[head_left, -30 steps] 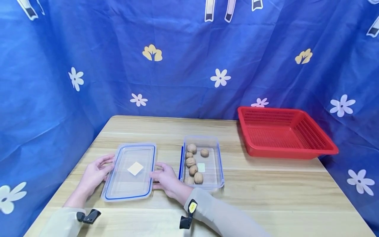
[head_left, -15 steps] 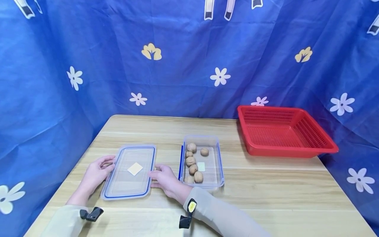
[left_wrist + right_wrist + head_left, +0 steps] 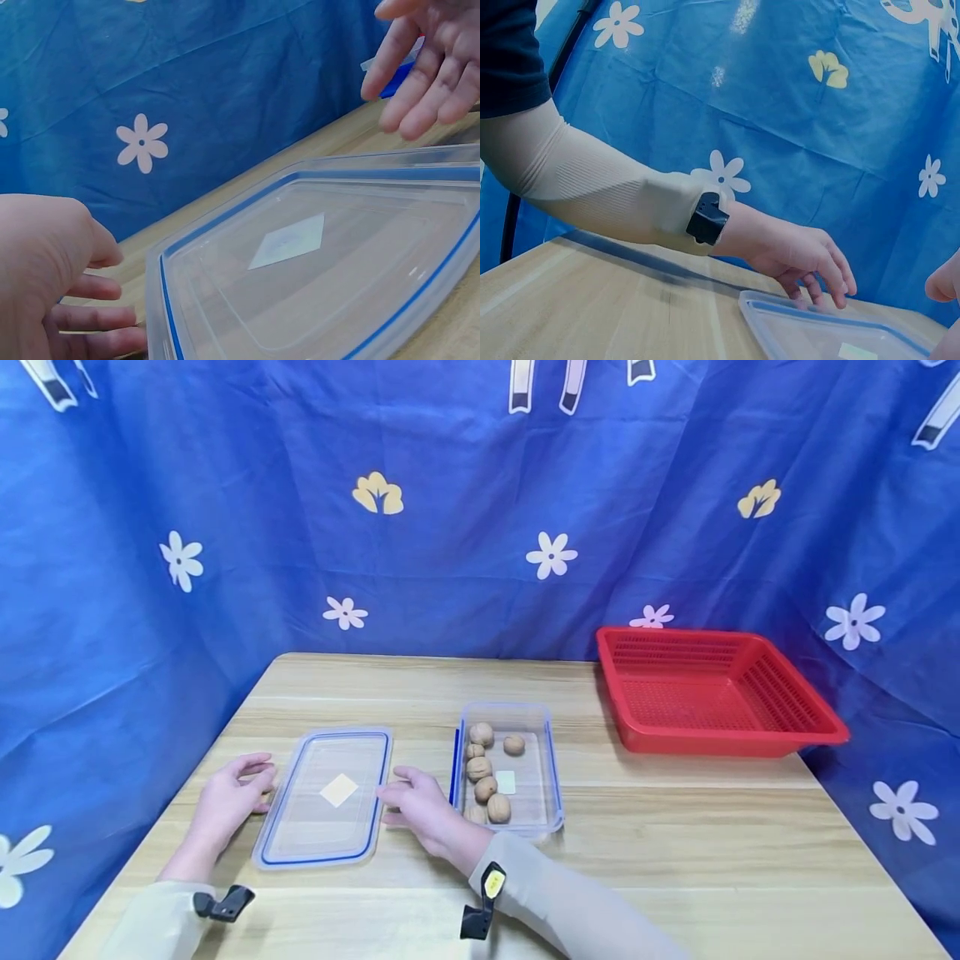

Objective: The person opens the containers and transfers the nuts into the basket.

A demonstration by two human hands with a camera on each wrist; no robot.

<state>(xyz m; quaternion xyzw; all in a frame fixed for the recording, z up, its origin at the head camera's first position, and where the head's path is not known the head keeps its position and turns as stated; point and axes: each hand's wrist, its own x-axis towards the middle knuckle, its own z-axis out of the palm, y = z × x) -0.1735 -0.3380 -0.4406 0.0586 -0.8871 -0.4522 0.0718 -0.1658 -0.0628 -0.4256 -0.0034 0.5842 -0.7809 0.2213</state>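
A clear plastic lid (image 3: 322, 831) with a blue seal and a white square sticker (image 3: 289, 241) lies flat on the wooden table. My left hand (image 3: 227, 800) is just beyond the lid's left edge, fingers loosely bent and holding nothing. At the right edge, my right hand (image 3: 429, 814) has its fingers spread, with fingertips close to the rim and no grip on it. To the right of that hand stands a clear food container (image 3: 531, 810) without a cover. Several walnuts (image 3: 478, 768) sit inside, mostly along its left side.
A red perforated plastic basket (image 3: 731, 742) stands at the table's back right. Blue patterned curtain (image 3: 450, 577) hangs behind and at both sides of the wooden table (image 3: 675, 860).
Both hands have let go of the lid. My left hand has drawn away to the left, and my right fingers have opened off the right rim. The lid has settled on the table.
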